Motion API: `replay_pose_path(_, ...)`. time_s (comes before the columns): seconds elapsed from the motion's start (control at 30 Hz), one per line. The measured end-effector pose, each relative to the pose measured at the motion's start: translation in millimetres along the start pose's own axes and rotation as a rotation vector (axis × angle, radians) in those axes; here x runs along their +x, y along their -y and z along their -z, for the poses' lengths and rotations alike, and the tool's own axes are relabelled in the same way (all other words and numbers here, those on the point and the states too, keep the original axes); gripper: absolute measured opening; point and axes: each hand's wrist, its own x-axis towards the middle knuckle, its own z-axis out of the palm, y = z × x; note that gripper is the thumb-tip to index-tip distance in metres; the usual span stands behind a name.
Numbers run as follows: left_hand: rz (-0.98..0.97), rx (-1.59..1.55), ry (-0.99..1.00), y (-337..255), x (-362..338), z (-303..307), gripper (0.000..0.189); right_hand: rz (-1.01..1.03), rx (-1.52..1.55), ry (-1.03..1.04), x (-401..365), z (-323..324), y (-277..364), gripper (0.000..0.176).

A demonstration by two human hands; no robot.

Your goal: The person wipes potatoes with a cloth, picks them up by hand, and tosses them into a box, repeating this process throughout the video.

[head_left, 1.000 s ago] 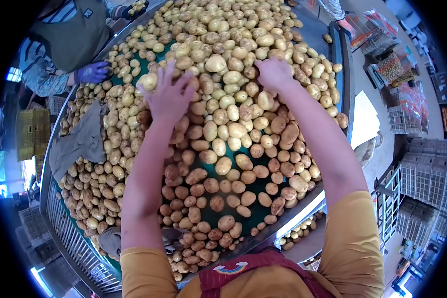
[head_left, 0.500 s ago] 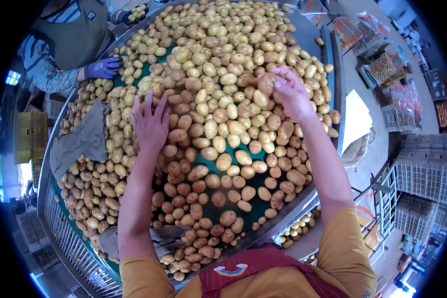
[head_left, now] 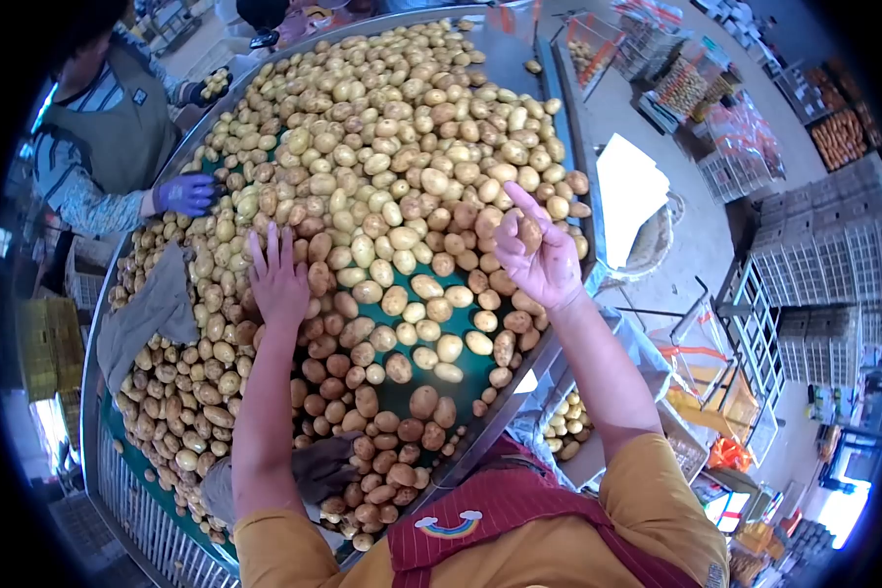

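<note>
A big round sorting table with a green surface is heaped with yellow and brownish potatoes. My left hand lies flat, fingers spread, on the potatoes left of the middle. My right hand is raised near the table's right rim, palm toward me, and holds one small brownish potato between thumb and fingers.
A grey cloth lies on the potatoes at the left, another by my left elbow. A co-worker's purple-gloved hand rests on the far left rim. A bin of potatoes sits below the table's right edge. Crates and bagged goods fill the floor at right.
My right hand picked one potato out of the pile and drew it back toward the right rim. My left hand slid toward me and now lies flat.
</note>
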Motion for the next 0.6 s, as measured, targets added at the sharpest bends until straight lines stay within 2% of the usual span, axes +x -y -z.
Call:
replay_pose_path(0.03, -0.013, 0.026, 0.035, -4.2, -3.5, 0.2, 0.063, 0.018, -0.005, -0.013, -9.8, -3.1, -0.6, 0.047)
replay_pose_path(0.1, -0.02, 0.09, 0.096, -7.6, -8.2, 2.1, 0.063, 0.06, -0.148, -0.194, -33.0, -17.0, -0.3, 0.041)
replay_pose_path(0.13, 0.033, 0.132, 0.199, -16.4, -5.9, 14.4, 0.064, 0.061, -0.189, -0.258, -49.5, -17.7, 5.3, 0.038)
replay_pose_path(0.17, 0.016, -0.024, 0.057, -10.5, -13.6, -3.6, 0.063, 0.055, -0.229, -0.318, -66.9, -16.5, 10.7, 0.035)
replay_pose_path(0.23, -0.006, -0.105, -0.041, -10.3, -23.6, -7.9, 0.062, 0.111, -0.212, -0.463, -115.2, 1.4, 22.6, 0.024)
replay_pose_path(0.27, 0.013, -0.152, 0.01, -11.1, -29.4, 0.1, 0.062, 0.145, -0.248, -0.721, -152.0, 11.0, 30.3, 0.023)
replay_pose_path(0.3, 0.031, -0.203, 0.061, -13.4, -35.4, 8.1, 0.061, 0.172, -0.359, -0.667, -197.6, 43.8, 42.9, 0.023)
replay_pose_path(0.33, 0.047, -0.194, 0.093, -15.0, -41.0, 13.7, 0.062, 0.207, -0.512, -0.973, -241.8, 52.0, 53.3, 0.018)
replay_pose_path(0.37, 0.061, -0.202, 0.114, -16.9, -48.1, 18.5, 0.062, 0.277, -0.796, -1.367, -275.0, 39.2, 48.3, 0.015)
replay_pose_path(0.4, 0.076, -0.21, 0.131, -18.2, -53.8, 23.1, 0.063, -0.049, -1.204, -1.245, -343.5, 53.2, 68.0, 0.031)
replay_pose_path(0.43, 0.092, -0.219, 0.142, -19.8, -54.4, 27.4, 0.063, -0.148, -2.233, -0.997, -416.7, 88.5, 80.2, 0.038)
replay_pose_path(0.47, 0.13, -0.263, 0.202, -23.2, -54.8, 34.2, 0.067, -0.284, -1.787, -1.357, -473.6, 96.5, 89.1, 0.031)
replay_pose_path(0.5, 0.131, -0.24, 0.19, -29.6, -54.4, 38.1, 0.066, -0.452, -2.035, -1.437, -498.9, 63.7, 79.1, 0.035)
replay_pose_path(0.57, 0.127, -0.192, 0.172, -44.1, -50.6, 44.8, 0.066, -0.686, -2.586, -1.562, -553.5, 60.5, 64.2, 0.034)
replay_pose_path(0.6, 0.044, -0.318, 0.124, -52.1, -46.5, 55.2, 0.066, -0.576, -2.484, -1.55, -548.9, 60.7, 69.6, 0.033)
